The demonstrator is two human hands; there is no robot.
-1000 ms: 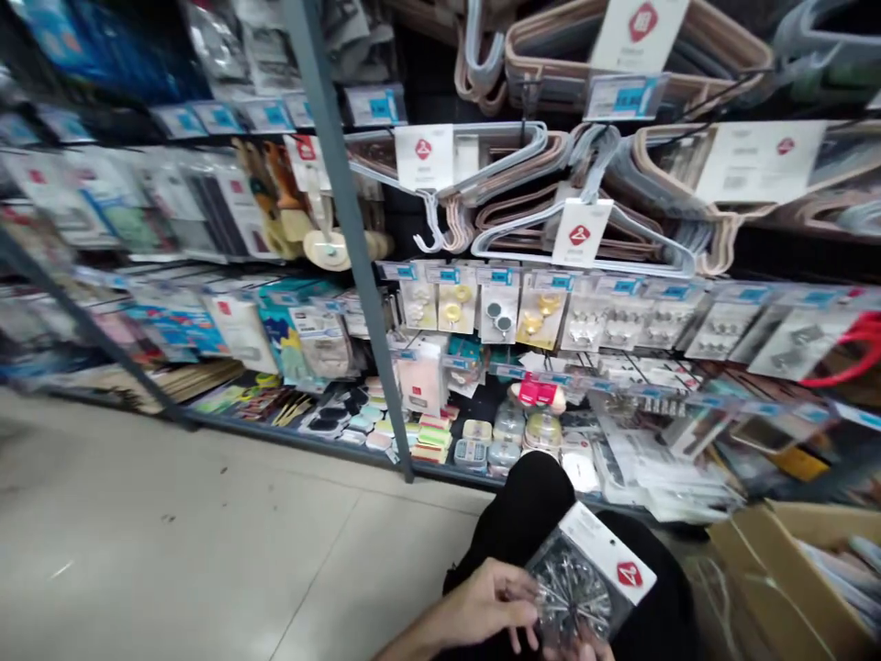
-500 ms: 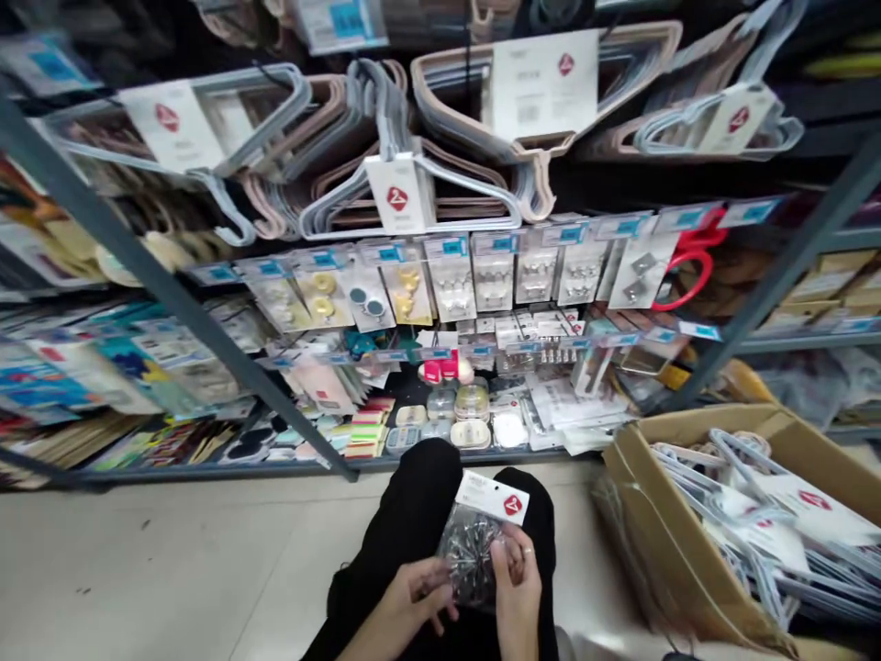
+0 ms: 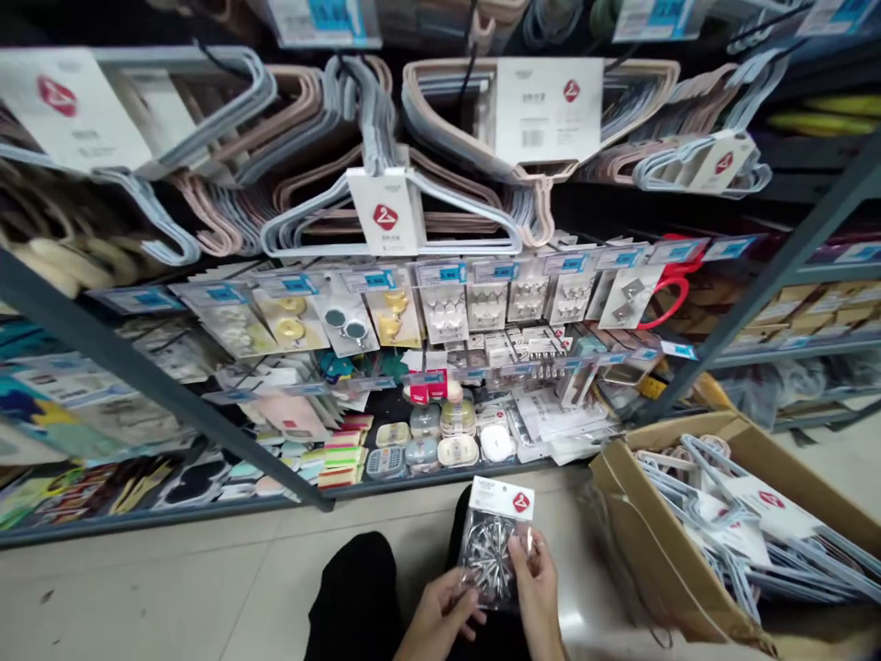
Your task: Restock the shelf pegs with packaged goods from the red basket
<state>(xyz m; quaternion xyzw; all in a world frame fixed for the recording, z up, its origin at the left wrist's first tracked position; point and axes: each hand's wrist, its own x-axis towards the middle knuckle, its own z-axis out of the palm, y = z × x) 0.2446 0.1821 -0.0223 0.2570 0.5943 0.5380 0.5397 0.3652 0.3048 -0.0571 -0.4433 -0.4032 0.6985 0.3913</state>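
Note:
A clear packet [image 3: 492, 555] of silver metal pieces, fanned out in a circle under a white header card, is held upright above my lap. My right hand [image 3: 537, 588] grips its right edge, thumb on the front and fingers behind. At the lower left corner, my left hand [image 3: 446, 613] is closed on the packet with its thumb in front. The pieces' exact kind cannot be made out. My knees in black trousers [image 3: 354, 588] show below and to the left.
Ahead stands a shelf rack with packs of hangers [image 3: 392, 216], carded hooks [image 3: 444, 312] and soap boxes [image 3: 458, 450]. An open cardboard box [image 3: 661, 551] of hangers [image 3: 771, 514] stands on the floor at right. A grey post [image 3: 165, 376] slants across the left.
My view has shifted closer to the rack. Both hands and the packet sit a little farther right in view, and my left hand has come onto the packet's lower corner. My knees have spread apart.

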